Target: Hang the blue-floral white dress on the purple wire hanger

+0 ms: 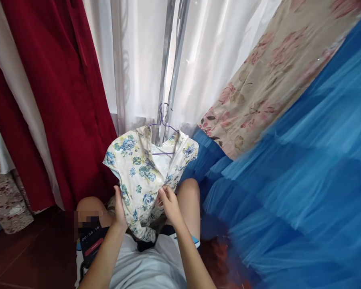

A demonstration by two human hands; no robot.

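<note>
A cream blouse with blue and green flowers and short sleeves hangs on a thin purple hanger in front of me. Its V-shaped neck opening shows a pale inside. At the blouse's left side, my left hand touches the cloth, thumb upright, with the other fingers hidden behind the fabric. My right hand pinches the front of the blouse near its lower middle, fingers bent onto the cloth. The lower hem bunches between my legs.
Dark red cloth hangs at left, sheer white curtains behind. On the right are a floral cloth and layered blue tulle. Near my left forearm lies a phone showing a timer. The floor is dark red.
</note>
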